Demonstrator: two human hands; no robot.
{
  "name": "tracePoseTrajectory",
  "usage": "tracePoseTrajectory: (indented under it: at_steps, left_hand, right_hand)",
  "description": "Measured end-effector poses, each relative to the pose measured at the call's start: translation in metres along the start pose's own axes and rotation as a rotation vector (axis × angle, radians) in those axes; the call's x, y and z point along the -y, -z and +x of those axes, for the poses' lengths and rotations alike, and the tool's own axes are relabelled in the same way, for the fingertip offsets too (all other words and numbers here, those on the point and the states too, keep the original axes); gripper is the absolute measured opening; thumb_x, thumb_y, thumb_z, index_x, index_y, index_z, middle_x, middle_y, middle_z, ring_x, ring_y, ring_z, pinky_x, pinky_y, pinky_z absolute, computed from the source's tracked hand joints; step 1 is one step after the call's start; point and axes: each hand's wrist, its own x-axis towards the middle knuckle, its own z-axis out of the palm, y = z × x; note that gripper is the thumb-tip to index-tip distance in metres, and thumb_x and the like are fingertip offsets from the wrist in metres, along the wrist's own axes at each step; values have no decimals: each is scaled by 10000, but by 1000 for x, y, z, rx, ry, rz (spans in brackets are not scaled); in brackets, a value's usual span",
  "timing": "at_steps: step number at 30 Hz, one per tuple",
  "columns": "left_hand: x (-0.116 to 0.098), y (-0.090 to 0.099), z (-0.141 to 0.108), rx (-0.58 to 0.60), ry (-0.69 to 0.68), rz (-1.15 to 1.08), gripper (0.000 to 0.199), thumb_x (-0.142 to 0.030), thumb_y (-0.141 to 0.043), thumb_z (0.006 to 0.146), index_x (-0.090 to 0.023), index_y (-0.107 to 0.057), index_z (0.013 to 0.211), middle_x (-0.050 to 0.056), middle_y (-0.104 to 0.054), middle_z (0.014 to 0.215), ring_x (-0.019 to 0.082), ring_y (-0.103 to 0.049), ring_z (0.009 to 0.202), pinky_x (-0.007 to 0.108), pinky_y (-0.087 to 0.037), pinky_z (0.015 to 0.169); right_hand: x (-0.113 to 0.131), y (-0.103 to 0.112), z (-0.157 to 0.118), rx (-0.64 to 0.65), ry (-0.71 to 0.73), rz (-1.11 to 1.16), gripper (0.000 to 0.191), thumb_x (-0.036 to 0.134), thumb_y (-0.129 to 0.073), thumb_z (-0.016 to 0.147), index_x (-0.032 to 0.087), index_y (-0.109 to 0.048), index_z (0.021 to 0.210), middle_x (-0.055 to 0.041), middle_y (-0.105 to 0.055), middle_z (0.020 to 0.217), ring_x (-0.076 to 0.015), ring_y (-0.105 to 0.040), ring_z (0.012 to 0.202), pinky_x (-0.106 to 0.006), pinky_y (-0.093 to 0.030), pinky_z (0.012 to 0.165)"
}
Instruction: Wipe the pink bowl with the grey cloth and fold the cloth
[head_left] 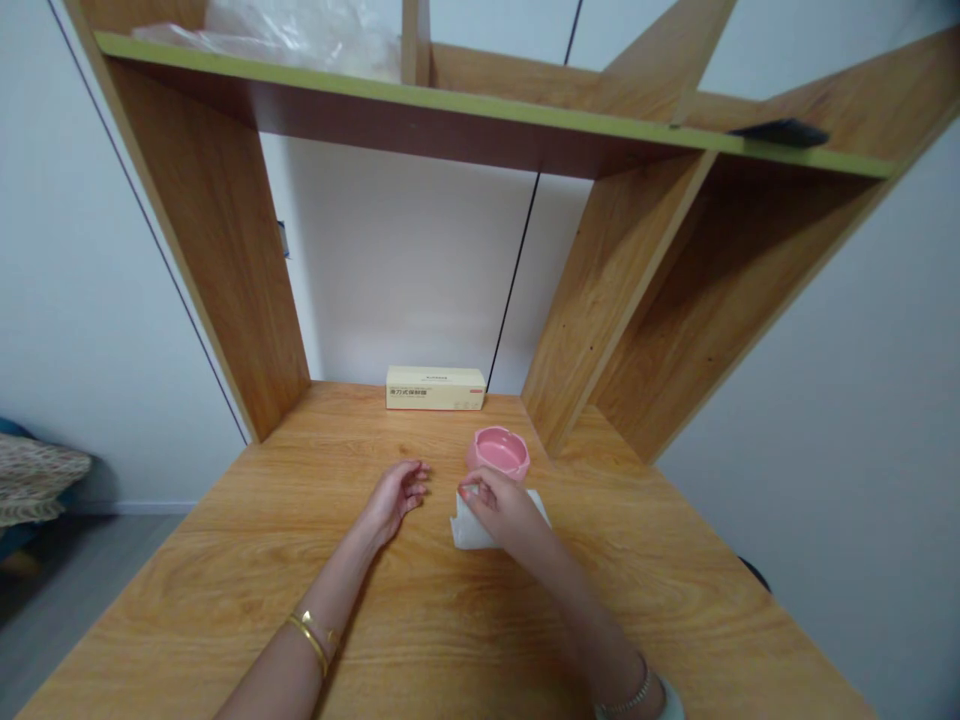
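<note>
My right hand point(499, 505) is over a thin white sheet point(474, 532), which looks like a tissue, on the wooden desk. Its thumb and fingers are pinched together at the sheet's far left edge; the hand and wrist cover much of the rest. Just beyond that hand sits a pink faceted bowl point(501, 452), like an ashtray, and nothing shows inside it. To the left, my left hand point(397, 497) rests with its side near the desk. Its fingers are loosely curled and apart, and it holds nothing.
A cream-coloured long box point(436, 390) with printed lettering stands at the back of the desk point(360, 640). Wooden uprights rise on both sides, with a shelf point(465, 115) overhead. On that shelf lie clear plastic wrapping point(300, 40) and a dark flat object point(781, 132).
</note>
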Motion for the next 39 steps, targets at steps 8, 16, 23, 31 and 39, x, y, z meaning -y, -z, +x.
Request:
tracePoseTrajectory:
  at_steps: [8,16,23,31,39]
  left_hand:
    - [1,-43,34,-4,-77,369,157,-234,-640,643,-150,-548,739,5,-599,639,75,-485,376,181,-256,370]
    - [19,-73,74,12,-43,491,191,-105,-679,543,-151,-530,654,-39,-475,422,111,-434,318,214,-260,373]
    - [22,-78,81,-13,-42,603,102,-58,-607,559,-145,-570,598,-20,-467,384,144,-470,345,220,-301,380]
    - [-16,-44,66,-84,-17,757,182,-48,-578,568,-154,-522,431,16,-431,273,183,-474,295,228,-303,324]
    - [-71,30,41,-255,-71,700,180,-62,-583,595,-149,-513,454,32,-483,313,174,-487,292,219,-331,303]
  right_hand:
    - [-7,22,-22,131,-41,-238,143,299,-524,773,183,-554,850,-32,-592,836,-158,-547,768,-260,-380,671]
    - [-12,-5,-27,179,-241,-422,260,325,-604,719,166,-510,903,-99,-617,916,-236,-568,892,-308,-390,722]
    - [-18,3,-34,86,-173,-402,664,340,-701,594,166,-434,1176,-130,-516,1118,-265,-490,1043,-344,-389,823]
    - [-35,22,-38,226,-180,-440,543,180,-593,645,228,-500,1178,-98,-493,1093,-233,-453,1030,-330,-357,859]
    - [25,-36,-10,311,56,-363,398,70,-469,711,179,-558,1084,-103,-536,1030,-208,-512,942,-321,-396,830]
